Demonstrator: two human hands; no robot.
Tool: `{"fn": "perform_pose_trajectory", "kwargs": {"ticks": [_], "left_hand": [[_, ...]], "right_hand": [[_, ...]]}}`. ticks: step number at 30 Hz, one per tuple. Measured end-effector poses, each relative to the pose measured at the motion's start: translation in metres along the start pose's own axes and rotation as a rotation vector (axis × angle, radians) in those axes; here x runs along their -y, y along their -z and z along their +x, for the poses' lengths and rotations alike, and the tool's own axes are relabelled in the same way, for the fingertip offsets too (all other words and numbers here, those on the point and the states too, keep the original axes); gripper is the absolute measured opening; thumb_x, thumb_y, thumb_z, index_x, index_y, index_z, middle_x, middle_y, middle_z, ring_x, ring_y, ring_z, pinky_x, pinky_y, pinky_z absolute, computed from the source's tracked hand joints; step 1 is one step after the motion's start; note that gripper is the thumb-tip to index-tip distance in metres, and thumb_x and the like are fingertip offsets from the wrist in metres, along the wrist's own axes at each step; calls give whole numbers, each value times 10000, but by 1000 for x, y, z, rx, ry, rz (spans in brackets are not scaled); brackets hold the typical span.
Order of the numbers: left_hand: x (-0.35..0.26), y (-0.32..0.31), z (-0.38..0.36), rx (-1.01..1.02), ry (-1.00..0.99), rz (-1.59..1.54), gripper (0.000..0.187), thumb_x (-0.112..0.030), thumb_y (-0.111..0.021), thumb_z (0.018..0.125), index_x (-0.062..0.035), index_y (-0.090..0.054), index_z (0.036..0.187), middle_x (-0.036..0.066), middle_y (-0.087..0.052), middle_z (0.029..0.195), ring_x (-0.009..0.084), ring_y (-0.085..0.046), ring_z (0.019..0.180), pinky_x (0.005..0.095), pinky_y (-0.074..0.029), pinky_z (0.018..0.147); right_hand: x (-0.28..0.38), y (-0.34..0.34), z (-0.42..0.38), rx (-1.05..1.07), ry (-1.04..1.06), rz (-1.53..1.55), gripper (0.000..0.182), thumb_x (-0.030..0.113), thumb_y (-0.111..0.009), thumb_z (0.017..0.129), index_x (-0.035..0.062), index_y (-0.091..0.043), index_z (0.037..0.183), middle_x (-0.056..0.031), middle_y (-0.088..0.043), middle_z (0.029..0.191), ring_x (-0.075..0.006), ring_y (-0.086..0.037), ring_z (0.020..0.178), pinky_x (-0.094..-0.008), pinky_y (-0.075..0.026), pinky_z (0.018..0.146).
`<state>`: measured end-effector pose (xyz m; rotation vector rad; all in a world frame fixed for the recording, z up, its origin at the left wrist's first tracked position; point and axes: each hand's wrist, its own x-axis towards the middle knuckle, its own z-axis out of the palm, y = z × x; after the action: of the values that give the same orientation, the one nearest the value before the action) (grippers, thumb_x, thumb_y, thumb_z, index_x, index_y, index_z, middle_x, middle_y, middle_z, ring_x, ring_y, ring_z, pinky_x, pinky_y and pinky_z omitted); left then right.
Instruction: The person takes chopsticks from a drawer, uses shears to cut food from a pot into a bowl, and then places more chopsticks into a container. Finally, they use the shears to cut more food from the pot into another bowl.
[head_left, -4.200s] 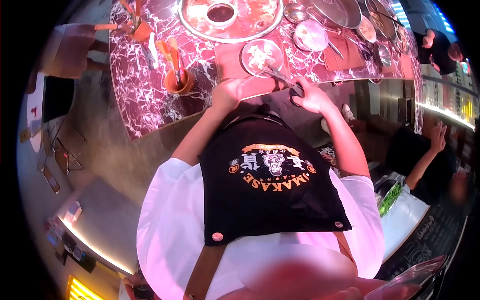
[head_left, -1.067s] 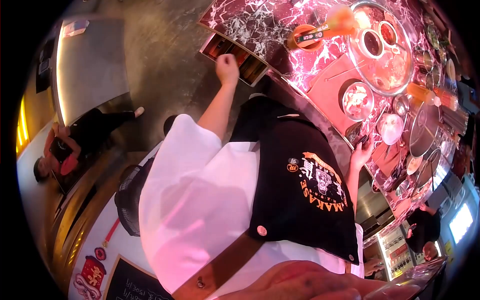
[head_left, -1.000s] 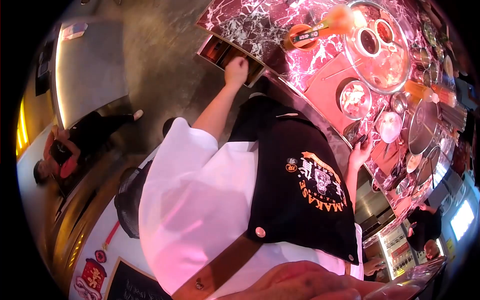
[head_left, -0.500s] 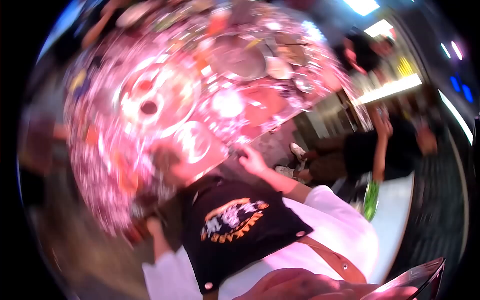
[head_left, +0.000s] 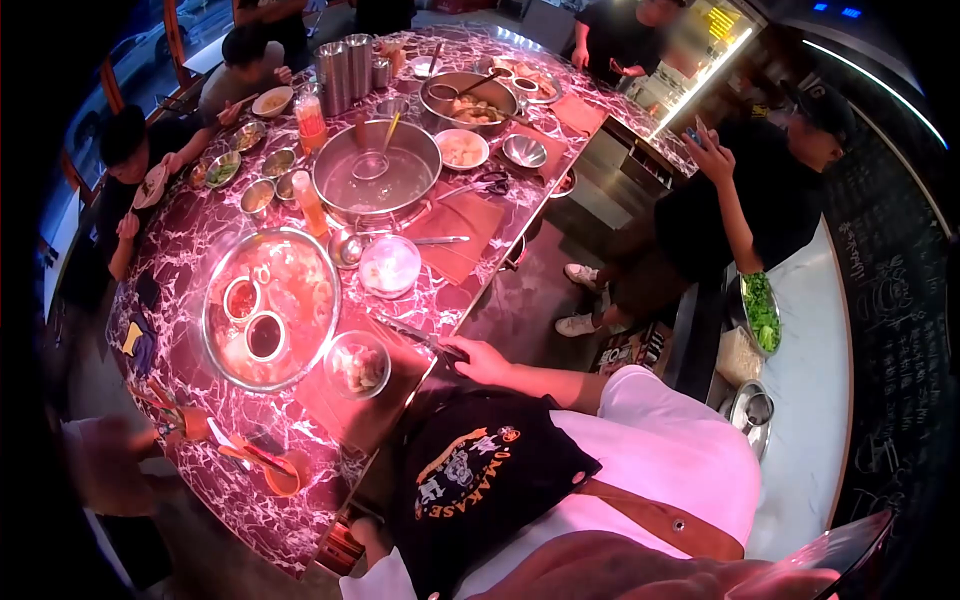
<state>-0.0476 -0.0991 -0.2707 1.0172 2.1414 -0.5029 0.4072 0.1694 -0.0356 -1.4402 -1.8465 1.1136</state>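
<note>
My right hand [head_left: 482, 361] is closed around the black handle of a knife [head_left: 408, 333], whose metal blade lies low over the table's near edge. Just left of the blade stands a clear bowl [head_left: 357, 365] with pale pieces inside. Beyond it sit a white bowl [head_left: 390, 266] of pale food and a ladle [head_left: 347, 249]. Down at the table's side is my left hand [head_left: 372, 541], its fingers mostly hidden. To the left, a large round metal tray [head_left: 209, 330] holds pale slices and two bowls of sauce, one red [head_left: 241, 299] and one dark [head_left: 265, 336].
A large pot of liquid [head_left: 325, 190] and a second pot [head_left: 428, 105] stand farther back on the marbled table [head_left: 200, 400]. Scissors [head_left: 493, 182] lie near brown mats. At right, a person [head_left: 745, 215] stands by a counter bearing chopped greens [head_left: 760, 310]. Other people eat opposite.
The blurred view has turned and become sharp. My right hand now appears lower and farther left in view, at the knife handle. My left hand appears lower, by the table's side.
</note>
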Motion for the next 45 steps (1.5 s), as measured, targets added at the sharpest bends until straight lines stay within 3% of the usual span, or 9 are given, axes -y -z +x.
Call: {"fn": "perform_pose_trajectory", "kwargs": {"ticks": [7,10,12,19,28,32,35,40,45], "left_hand": [[1,8,-16,-58,-70,-332,320,-182,-608,861,-17,-605,1136,150,-623,1021,262,-598,910,373,-503,770],[18,10,-84,-476,-332,-1274,216,-236,-569,933,-31,-636,939,33,-608,628,166,-570,545,371,-476,523],[68,7,-134,-341,-165,-960,370,-292,-518,937,-71,-570,644,42,-544,522,183,-563,509,361,-430,502],[91,218,-343,-838,255,-1022,232,-231,-616,943,-5,-648,902,-45,-513,678,48,-448,643,221,-373,572],[17,327,-190,-837,-121,-652,166,-233,-639,829,-74,-631,876,147,-649,802,324,-634,743,398,-486,672],[-32,334,-175,-1355,-47,-247,317,-245,-673,880,-81,-627,1147,87,-680,811,162,-615,665,291,-500,678],[-48,331,-189,-1501,-150,-965,293,-91,-643,918,-12,-601,1197,75,-676,927,80,-596,749,239,-506,689],[-154,312,-143,-663,-560,-905,207,-145,-647,878,-35,-656,1053,143,-646,861,195,-644,739,296,-507,680],[-204,256,-11,-605,-846,-497,395,-306,-525,950,-52,-571,1249,191,-651,1119,377,-631,1025,452,-495,886]], "right_hand": [[-4,-3,12,53,-24,8,566,62,-626,777,126,-522,1330,-167,-632,1192,-325,-628,1082,-370,-490,936],[-3,-6,20,33,95,-75,510,39,-580,762,63,-570,1272,-142,-610,1230,-256,-569,1183,-352,-444,1011],[-1,-4,23,96,1,-41,528,49,-583,779,42,-547,1306,-150,-604,1267,-272,-566,1192,-356,-430,1026],[-19,-15,50,260,-38,317,611,-136,-455,817,4,-407,1410,-115,-530,1306,-192,-607,1056,-309,-484,916],[4,-30,46,143,118,345,593,-115,-476,828,4,-407,1405,-116,-548,1287,-199,-623,1044,-334,-501,933],[3,-14,-3,44,2,319,585,-105,-483,824,-5,-412,1396,-118,-552,1273,-193,-639,1003,-316,-497,916],[-3,-5,-49,-63,-108,247,585,-97,-473,817,-6,-413,1392,-120,-561,1252,-196,-646,992,-307,-494,903],[-16,-10,-113,-245,-266,259,596,-108,-466,814,17,-415,1394,-118,-568,1226,-191,-648,988,-312,-498,905],[-27,-15,-187,-508,-340,68,679,-116,-495,811,95,-347,1439,-90,-611,1064,-177,-623,964,-311,-489,892]]}}
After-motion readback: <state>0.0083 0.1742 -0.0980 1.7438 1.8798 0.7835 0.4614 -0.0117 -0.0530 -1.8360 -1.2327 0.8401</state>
